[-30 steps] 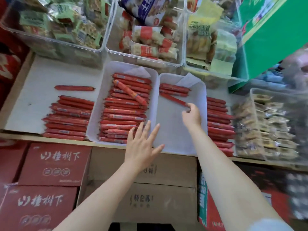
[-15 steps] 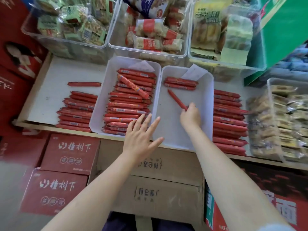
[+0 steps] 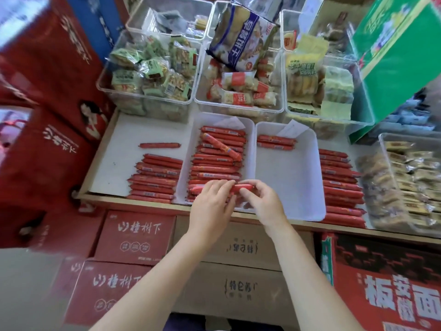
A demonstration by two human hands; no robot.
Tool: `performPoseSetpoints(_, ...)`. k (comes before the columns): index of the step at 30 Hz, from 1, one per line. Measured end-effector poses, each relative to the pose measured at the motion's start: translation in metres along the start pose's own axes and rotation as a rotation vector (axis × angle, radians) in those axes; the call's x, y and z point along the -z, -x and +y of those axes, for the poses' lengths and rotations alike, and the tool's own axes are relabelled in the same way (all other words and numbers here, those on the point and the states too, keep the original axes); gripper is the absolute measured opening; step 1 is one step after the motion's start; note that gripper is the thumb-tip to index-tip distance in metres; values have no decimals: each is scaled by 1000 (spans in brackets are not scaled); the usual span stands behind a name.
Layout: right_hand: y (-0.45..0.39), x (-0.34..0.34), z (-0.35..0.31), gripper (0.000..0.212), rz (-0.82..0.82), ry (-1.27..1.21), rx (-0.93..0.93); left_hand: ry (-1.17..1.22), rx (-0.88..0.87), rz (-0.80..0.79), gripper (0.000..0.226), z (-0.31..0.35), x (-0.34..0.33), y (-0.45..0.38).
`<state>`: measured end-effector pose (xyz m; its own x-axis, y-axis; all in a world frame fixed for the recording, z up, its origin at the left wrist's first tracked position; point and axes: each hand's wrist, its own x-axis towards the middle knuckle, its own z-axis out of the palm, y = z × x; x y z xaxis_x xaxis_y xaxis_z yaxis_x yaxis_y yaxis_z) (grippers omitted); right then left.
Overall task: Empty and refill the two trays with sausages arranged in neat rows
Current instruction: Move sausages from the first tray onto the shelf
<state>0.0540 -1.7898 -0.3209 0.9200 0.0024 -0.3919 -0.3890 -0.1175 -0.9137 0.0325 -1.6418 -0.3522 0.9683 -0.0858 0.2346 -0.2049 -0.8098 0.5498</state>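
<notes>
Two white trays sit side by side on a white shelf (image 3: 114, 163). The left tray (image 3: 249, 144) is nearly full of red sausages stacked in rows, too many and too overlapped to count, with one sausage (image 3: 220, 146) lying diagonally across the top. The right tray (image 3: 290, 187) holds only two sausages (image 3: 275, 142), laid in a row at its far end.

Both hands meet over the near end of the left tray, holding one sausage (image 3: 242, 187) level between them. The left hand (image 3: 211, 207) has its fingers curled over the sausage's left part; the right hand (image 3: 266, 205) pinches its right end between thumb and fingertips.

Outside the trays, one loose pile of sausages (image 3: 155, 177) lies to the left, with a single sausage (image 3: 159, 145) apart behind it. A second pile (image 3: 341, 187) lies to the right. Three clear bins (image 3: 238, 105) of packaged snacks stand behind.
</notes>
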Motion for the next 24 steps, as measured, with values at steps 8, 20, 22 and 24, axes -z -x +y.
performPoseSetpoints(8,-33,-94,29,26,199,465,112,-33,181,78,31,-125,56,1)
performPoseSetpoints(20,-54,-115,71,37,256,919,210,-117,357,-466,56,-218,33,-25)
performPoseSetpoints(22,-53,-115,68,36,261,857,204,-161,360,-451,56,-212,35,-22)
performPoseSetpoints(24,-53,-112,63,33,261,716,188,-145,374,-328,53,-194,36,-19)
